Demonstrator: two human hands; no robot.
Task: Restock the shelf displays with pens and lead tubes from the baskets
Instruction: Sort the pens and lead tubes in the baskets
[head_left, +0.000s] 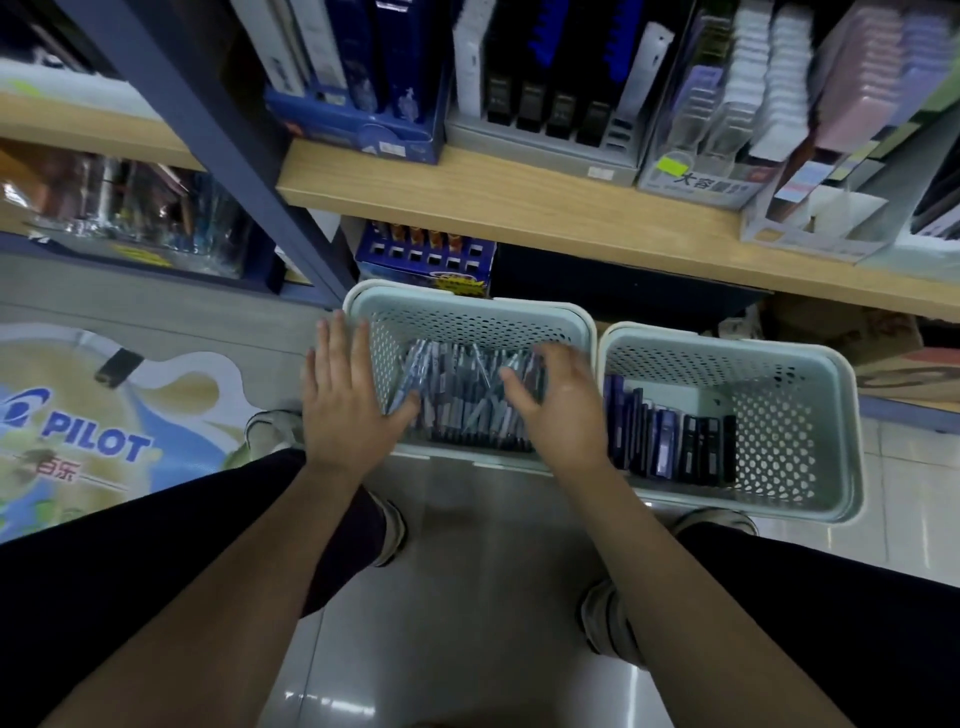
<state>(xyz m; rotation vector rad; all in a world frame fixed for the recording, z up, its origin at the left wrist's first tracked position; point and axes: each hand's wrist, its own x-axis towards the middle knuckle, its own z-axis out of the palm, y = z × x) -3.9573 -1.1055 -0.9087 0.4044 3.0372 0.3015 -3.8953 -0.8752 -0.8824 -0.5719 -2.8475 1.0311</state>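
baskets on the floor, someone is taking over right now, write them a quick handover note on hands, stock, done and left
Left hand: open, over the left rim of the pen basket, holding nothing.
Right hand: open, fingers loosely curled above the pens, nothing gripped.
Lead tubes stand in the second basket to the right.
Done: nothing visibly picked yet.
Left: take pens and tubes up to the shelf displays.

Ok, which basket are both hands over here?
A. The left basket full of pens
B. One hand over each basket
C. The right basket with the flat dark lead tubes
A: the left hand and right hand both hover over the left basket, full of pens; the right basket is untouched.
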